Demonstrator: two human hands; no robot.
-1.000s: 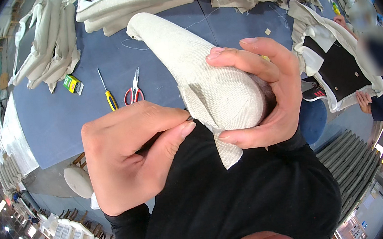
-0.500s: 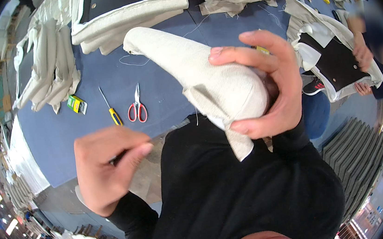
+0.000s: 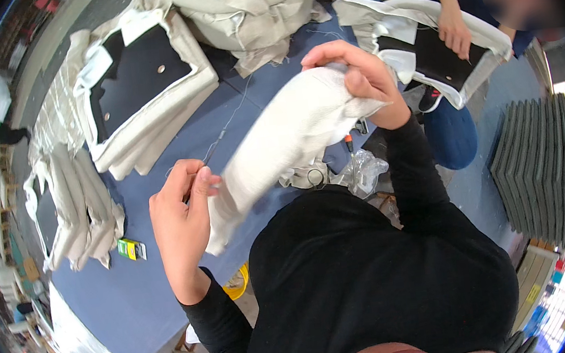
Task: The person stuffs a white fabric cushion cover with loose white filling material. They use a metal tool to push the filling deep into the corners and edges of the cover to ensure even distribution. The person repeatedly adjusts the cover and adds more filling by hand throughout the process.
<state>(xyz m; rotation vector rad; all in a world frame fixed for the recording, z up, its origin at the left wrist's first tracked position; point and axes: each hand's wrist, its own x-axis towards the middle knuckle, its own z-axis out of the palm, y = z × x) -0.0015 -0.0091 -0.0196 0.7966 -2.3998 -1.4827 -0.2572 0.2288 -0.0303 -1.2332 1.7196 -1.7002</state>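
A long off-white fabric-covered padded piece (image 3: 271, 136) slants in front of me above the blue table, its lower left end slightly blurred. My right hand (image 3: 359, 82) grips its upper right end, thumb and fingers around the cloth, where a loose fabric edge shows. My left hand (image 3: 186, 207) is beside the lower left end, thumb and index finger pinched together. A thin thread (image 3: 229, 116) runs toward those fingertips. Whether they hold it, or something small, I cannot make out.
Stacked upholstered panels (image 3: 141, 74) and a fabric heap (image 3: 244, 8) lie across the table (image 3: 124, 310). A green-yellow box (image 3: 132, 249) sits left. Opposite, a co-worker's hand (image 3: 453, 34) works on another panel (image 3: 432, 57). A clear plastic bag (image 3: 368, 171) and grey stacked pads (image 3: 537, 170) are right.
The view has turned. The padded piece has swung round, its narrow end now down by my left hand. My right hand has shifted its hold. The scissors and screwdriver handle are hidden now.
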